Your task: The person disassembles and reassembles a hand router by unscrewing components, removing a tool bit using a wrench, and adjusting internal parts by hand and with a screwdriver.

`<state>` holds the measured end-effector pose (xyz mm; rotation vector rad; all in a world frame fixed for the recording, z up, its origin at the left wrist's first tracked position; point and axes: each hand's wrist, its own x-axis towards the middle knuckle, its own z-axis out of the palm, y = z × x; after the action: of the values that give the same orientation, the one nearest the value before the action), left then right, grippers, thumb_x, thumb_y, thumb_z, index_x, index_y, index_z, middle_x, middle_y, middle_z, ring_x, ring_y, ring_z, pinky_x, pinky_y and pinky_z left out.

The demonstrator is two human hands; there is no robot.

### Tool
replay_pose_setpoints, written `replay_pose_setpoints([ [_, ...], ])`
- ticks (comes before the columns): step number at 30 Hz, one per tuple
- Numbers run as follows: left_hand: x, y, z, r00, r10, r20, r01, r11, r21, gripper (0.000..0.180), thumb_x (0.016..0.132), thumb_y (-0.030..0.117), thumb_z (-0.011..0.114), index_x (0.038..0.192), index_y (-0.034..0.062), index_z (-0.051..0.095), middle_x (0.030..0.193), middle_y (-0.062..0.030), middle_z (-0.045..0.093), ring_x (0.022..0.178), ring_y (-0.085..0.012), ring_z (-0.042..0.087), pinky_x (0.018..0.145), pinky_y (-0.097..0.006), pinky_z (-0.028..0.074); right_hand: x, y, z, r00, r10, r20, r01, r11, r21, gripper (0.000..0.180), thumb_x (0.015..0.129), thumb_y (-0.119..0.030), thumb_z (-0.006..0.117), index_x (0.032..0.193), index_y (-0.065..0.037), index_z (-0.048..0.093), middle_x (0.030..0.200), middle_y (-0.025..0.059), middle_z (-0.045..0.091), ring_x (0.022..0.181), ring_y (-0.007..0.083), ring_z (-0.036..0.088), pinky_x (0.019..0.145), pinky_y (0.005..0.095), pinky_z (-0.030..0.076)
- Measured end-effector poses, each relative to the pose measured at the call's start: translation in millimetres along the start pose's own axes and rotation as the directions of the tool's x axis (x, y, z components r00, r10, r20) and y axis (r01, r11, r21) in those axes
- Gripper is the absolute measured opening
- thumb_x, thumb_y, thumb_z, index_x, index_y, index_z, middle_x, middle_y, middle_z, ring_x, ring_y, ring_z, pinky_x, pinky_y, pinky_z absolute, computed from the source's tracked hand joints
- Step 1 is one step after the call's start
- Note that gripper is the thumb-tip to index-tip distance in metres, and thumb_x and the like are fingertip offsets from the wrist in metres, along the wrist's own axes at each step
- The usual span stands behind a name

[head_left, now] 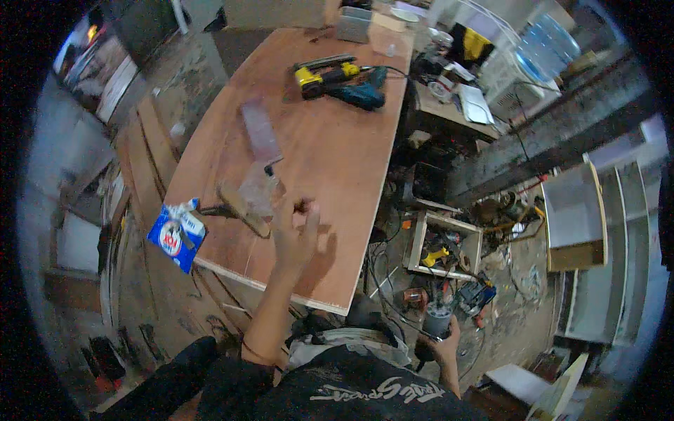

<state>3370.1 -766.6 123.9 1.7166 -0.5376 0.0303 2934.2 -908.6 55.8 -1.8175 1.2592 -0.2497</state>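
My left hand (298,228) is over the near part of a reddish-brown wooden tabletop (337,161), fingers partly curled and apart, with nothing visible in them. Beside it lie a short wooden strip (243,210) and a translucent sheet-like piece (258,191). A flat pinkish rectangular piece (261,132) rests farther up the board. Down at my right side, beyond the board's edge, my right hand (447,344) is wrapped round a grey cylindrical object (437,321) with a dark lower part; its exact kind is unclear. A blue-and-white packet (177,235) sits at the board's left corner.
A yellow-and-black power tool (323,77) and a teal one (361,91) lie on the board's far half, near a grey bin (353,24). To the right are a tool-filled wooden box (444,245), cables, a metal beam (533,133) and white shelving (597,288).
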Motion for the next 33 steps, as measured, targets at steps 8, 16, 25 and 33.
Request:
replay_pose_setpoints([
  [8,231,-54,149,0.938,0.34,0.072,-0.344,0.879,0.329,0.043,0.082,0.027,0.071,0.116,0.0022,0.06,0.114,-0.0216,0.062,0.111,-0.0396,0.057,0.096,-0.048,0.046,-22,42,-9,0.969,0.125,-0.212,-0.101,0.988,0.118,0.085,0.057,-0.033,0.091,0.125,0.001,0.052,0.113,0.0159,0.061,0.104,0.0283,0.06,0.091,0.0409,0.048],
  [16,521,-157,168,0.979,0.205,-0.013,-0.192,0.936,0.296,0.025,0.081,0.015,0.062,0.101,-0.0002,0.069,0.101,-0.021,0.07,0.099,-0.0382,0.065,0.088,-0.046,0.05,125,101,2,0.954,0.299,-0.021,-0.293,0.918,-0.269,0.104,0.05,-0.048,0.092,0.135,-0.002,0.052,0.122,0.0213,0.064,0.115,0.0362,0.06,0.097,0.0453,0.048],
  [25,567,-159,227,0.748,0.269,0.607,-0.663,0.242,0.709,0.043,0.082,0.016,0.07,0.122,0.0044,0.063,0.125,-0.02,0.062,0.117,-0.0376,0.057,0.101,-0.044,0.045,259,87,-32,0.744,0.648,0.162,-0.515,0.71,-0.48,0.101,0.053,-0.052,0.09,0.134,-0.005,0.053,0.125,0.0193,0.063,0.117,0.0346,0.06,0.097,0.0432,0.048],
  [33,497,-47,257,0.815,0.332,0.475,-0.58,0.465,0.669,0.024,0.086,0.014,0.067,0.107,0.0021,0.067,0.099,-0.013,0.067,0.088,-0.031,0.062,0.081,-0.039,0.05,238,84,3,0.763,0.589,0.265,-0.476,0.79,-0.386,0.084,0.059,-0.05,0.088,0.126,-0.007,0.061,0.111,0.0198,0.069,0.105,0.0358,0.065,0.09,0.044,0.051],
])
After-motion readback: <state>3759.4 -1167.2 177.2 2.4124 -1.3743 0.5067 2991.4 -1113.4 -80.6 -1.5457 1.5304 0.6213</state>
